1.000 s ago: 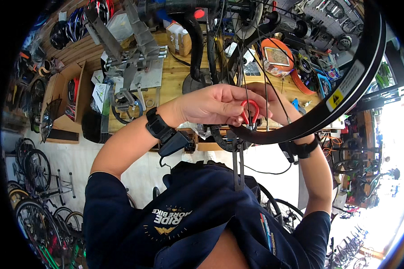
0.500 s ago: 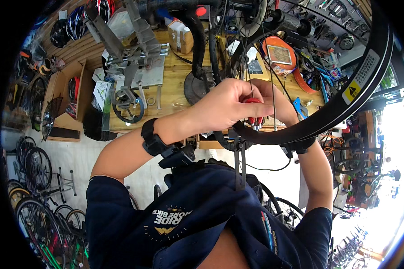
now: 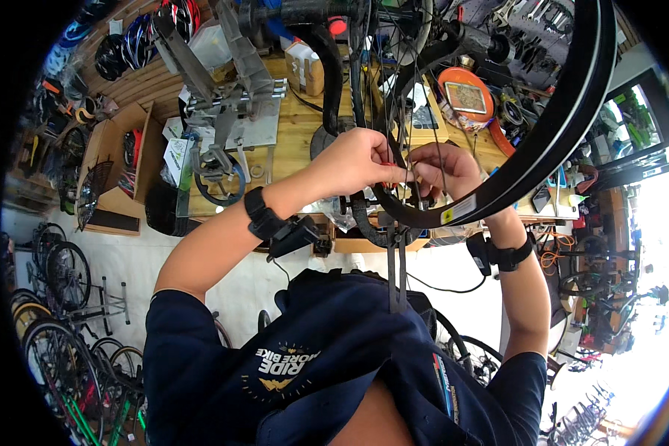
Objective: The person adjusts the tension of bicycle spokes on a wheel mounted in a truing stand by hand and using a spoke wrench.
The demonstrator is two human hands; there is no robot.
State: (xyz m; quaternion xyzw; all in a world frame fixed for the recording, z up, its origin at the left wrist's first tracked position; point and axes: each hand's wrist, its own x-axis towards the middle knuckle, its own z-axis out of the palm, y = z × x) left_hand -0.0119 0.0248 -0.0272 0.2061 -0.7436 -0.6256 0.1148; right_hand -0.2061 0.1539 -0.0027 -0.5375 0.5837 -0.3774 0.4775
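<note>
Wooden workbench (image 3: 296, 145) spans behind. Left hand (image 3: 353, 160) pinches a mostly hidden red tool (image 3: 386, 166); right hand (image 3: 457, 171) has curled fingers, hold unclear. Black bicycle wheel (image 3: 540, 152) sweeps rightward over the bench: probably light, stiff, best grasped by its rim (image 3: 490, 201).

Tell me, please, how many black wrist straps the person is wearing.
2: the left strap around the left forearm, the right strap around the right forearm.

wheel rim (image 3: 524, 174): smooth; benchtop (image 3: 293, 146): wood; shirt (image 3: 349, 327): matt cloth
</note>
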